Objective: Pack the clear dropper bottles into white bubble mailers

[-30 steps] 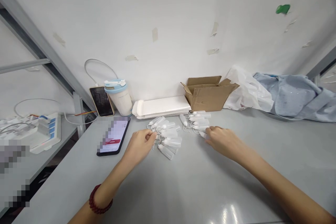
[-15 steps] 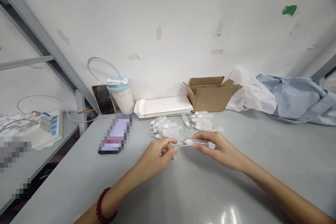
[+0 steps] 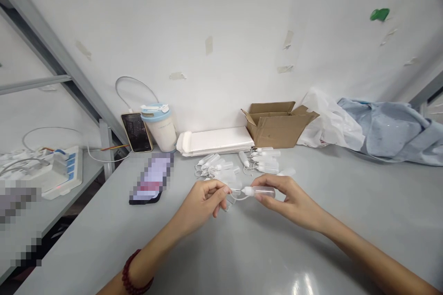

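My right hand point(image 3: 284, 198) holds a small clear squeeze bottle point(image 3: 263, 191) on its side, thumb below and fingers above. Its white nozzle end, with a thin needle tip, points left toward my left hand point(image 3: 206, 200). The left thumb and index finger pinch the end of the thin white cap strap point(image 3: 239, 198), which curves from the bottle's neck. Any cap at that end is hidden by the fingertips. Behind my hands lies a pile of similar bottles point(image 3: 216, 163), with more bottles point(image 3: 266, 166) to its right.
An open cardboard box point(image 3: 282, 130) and a stack of flat white boxes point(image 3: 218, 140) stand against the wall. To the left are a cup with a blue lid point(image 3: 161, 129), an upright phone point(image 3: 136, 131) and a second phone point(image 3: 154, 177). White plastic point(image 3: 328, 122) and blue cloth point(image 3: 391, 126) lie at right.
My left thumb and index finger have closed together at the strap's end. The strap now bows below the needle tip, and the bottle has shifted slightly downward.
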The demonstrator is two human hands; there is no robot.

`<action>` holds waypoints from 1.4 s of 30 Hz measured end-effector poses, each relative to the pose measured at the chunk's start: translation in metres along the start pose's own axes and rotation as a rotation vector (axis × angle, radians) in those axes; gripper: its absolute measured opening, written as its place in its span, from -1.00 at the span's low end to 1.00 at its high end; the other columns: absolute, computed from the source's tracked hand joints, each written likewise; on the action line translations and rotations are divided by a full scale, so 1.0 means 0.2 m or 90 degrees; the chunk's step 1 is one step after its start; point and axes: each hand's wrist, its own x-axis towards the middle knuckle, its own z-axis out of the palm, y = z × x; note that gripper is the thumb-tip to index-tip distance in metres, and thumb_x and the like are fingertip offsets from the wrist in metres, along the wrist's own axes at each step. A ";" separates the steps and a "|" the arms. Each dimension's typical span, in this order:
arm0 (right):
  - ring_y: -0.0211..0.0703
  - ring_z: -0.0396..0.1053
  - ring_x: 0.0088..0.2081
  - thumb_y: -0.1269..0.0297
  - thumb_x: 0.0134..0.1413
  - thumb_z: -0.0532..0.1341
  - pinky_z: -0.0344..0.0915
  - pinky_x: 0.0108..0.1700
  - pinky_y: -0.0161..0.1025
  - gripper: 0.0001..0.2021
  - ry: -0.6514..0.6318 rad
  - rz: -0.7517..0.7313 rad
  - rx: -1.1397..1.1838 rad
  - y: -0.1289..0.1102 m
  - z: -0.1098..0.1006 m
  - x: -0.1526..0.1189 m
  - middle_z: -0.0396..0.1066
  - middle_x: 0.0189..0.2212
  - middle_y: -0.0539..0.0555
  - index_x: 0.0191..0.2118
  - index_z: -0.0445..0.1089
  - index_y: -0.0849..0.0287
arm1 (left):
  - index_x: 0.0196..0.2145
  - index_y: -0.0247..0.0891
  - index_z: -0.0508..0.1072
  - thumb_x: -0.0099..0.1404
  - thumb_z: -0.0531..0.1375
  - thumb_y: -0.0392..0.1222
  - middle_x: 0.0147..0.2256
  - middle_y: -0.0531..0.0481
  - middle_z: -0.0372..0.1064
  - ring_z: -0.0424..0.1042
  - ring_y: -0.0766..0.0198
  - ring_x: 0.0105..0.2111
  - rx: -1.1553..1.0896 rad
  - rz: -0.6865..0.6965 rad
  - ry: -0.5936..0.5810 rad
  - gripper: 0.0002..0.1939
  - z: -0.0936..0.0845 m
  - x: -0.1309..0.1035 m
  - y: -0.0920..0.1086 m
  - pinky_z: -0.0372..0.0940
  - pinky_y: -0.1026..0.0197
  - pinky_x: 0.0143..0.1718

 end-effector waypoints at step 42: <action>-0.18 0.36 -0.31 0.28 0.12 0.13 0.26 -0.34 -0.29 -0.87 0.024 -0.050 -0.037 0.01 0.03 -0.02 0.44 -0.33 0.03 -0.23 0.37 0.14 | -0.42 -0.33 0.44 0.26 0.10 -0.11 -0.52 0.07 0.29 0.18 0.45 -0.62 -0.011 0.034 -0.038 -0.76 0.01 -0.02 0.01 0.11 0.34 -0.56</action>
